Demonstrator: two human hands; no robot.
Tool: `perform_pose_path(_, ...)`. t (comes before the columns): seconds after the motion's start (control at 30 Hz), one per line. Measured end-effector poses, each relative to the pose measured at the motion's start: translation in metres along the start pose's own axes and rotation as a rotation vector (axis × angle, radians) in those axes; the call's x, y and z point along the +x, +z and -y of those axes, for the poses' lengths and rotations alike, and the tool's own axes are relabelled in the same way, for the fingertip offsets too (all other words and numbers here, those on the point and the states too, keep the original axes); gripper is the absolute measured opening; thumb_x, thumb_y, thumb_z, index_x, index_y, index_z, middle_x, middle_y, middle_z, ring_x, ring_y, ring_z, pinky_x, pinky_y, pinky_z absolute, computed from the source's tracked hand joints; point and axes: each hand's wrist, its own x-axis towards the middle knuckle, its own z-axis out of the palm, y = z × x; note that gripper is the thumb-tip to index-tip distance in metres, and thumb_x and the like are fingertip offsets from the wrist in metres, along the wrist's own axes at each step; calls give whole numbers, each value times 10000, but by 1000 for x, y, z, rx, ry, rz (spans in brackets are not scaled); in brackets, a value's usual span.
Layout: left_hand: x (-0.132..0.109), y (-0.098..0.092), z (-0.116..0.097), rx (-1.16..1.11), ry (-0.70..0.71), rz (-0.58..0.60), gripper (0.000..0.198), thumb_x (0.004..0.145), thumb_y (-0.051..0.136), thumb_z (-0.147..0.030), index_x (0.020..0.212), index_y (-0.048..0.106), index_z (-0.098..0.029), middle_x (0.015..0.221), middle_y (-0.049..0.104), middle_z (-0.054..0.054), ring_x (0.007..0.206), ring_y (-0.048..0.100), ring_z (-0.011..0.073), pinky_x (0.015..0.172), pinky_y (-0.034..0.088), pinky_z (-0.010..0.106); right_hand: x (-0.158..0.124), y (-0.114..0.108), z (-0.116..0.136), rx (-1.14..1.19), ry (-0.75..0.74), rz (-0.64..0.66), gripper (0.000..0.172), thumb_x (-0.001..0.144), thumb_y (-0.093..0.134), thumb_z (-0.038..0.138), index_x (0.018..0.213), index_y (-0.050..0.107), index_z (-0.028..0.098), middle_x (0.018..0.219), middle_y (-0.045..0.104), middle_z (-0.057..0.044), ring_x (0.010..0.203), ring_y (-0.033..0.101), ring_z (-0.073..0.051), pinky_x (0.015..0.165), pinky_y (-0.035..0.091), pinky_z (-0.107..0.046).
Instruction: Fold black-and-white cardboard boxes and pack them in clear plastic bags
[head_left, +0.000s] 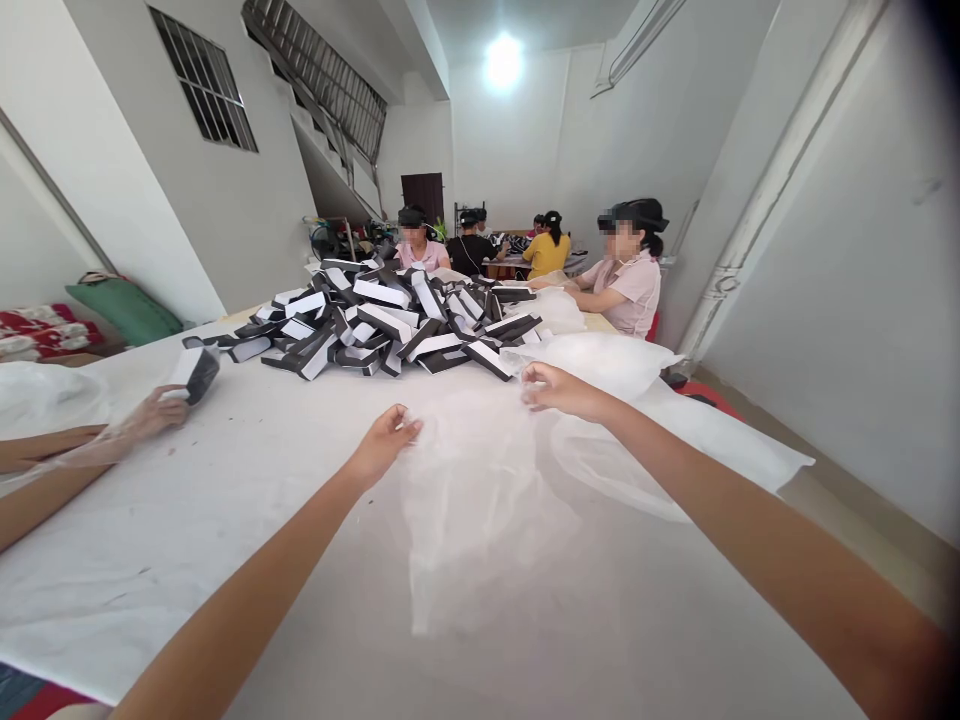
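A thin, see-through plastic bag (472, 500) hangs over the white table between my two hands. My left hand (386, 443) pinches its upper left corner between thumb and fingers. At the upper right corner, my right hand (551, 390) is closed on the same bag. Just beyond them lies a heap of black-and-white boxes (382, 310), stacked loosely. More white plastic bags (600, 365) lie by my right hand, partly under my forearm.
At the left, a co-worker's hand (161, 410) holds a black-and-white box (199, 375) with clear plastic about the wrist. Another person in pink (630, 285) sits at the table's right side. Further people work at a table behind. The white tabletop (247, 470) spreads before me.
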Motion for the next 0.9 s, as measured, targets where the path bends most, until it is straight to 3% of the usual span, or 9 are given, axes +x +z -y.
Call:
perform_pose_path(0.1,3,-19,1,-58,-13,-32,303,636,772,-324,738,513,-205,714,515,-40,611,499,95,572,409,208,0,0,-5,46,25,-20,326,732,591,150,1055,594,191,1092,617,-71,744,610,-134,697,526,-303)
perform_pose_path(0.2,4,-29,6,-80,-22,-92,269,609,741,-272,815,579,-214,828,578,-18,659,539,94,617,431,209,3,9,-9,46,22,-58,303,738,542,101,1019,623,182,1101,643,-65,791,619,-139,758,519,-297)
perform_pose_path(0.33,4,-32,9,0,-114,-87,389,671,693,-397,1005,660,-201,933,672,72,750,642,181,656,487,277,7,22,-10,5,31,-83,285,747,486,78,936,676,176,986,695,-50,834,652,-185,809,521,-341)
perform_pose_path(0.4,6,-30,12,112,-171,-92,453,665,716,-463,1033,678,-201,933,702,93,782,671,229,639,502,293,3,30,-4,-42,32,-153,308,757,483,86,983,677,164,1060,679,-90,964,636,-249,907,487,-436)
perform_pose_path(0.53,18,-23,24,310,-187,-161,374,617,779,-447,875,692,-189,918,723,69,801,679,228,592,499,250,-30,59,21,-145,-108,-320,484,832,493,152,1315,519,181,1436,437,-131,1374,321,-300,1139,226,-533)
perform_pose_path(0.57,22,-21,27,343,-189,-170,334,652,757,-450,830,684,-177,906,725,69,787,679,221,587,501,247,-44,68,28,-190,-211,-268,495,864,486,192,1359,482,194,1454,421,-124,1394,293,-285,1152,210,-525)
perform_pose_path(0.63,33,-20,31,398,-206,-176,279,739,702,-428,811,671,-160,908,727,72,748,680,201,594,515,253,-77,85,37,-269,-387,87,509,911,490,298,1415,436,249,1501,389,-81,1421,261,-267,1167,191,-513)
perform_pose_path(0.73,51,-26,32,477,-242,-212,221,860,626,-355,915,658,-143,969,707,74,760,669,170,665,545,287,-123,97,38,-376,-349,546,687,894,514,562,1498,307,309,1600,194,-49,1466,52,-363,1149,53,-626)
perform_pose_path(0.9,76,-43,23,603,-290,-345,309,931,569,-336,1177,576,-150,1133,622,83,935,635,189,800,550,390,-162,83,28,-378,-193,637,613,959,363,576,1515,231,354,1607,150,-20,1472,22,-335,1151,4,-623)
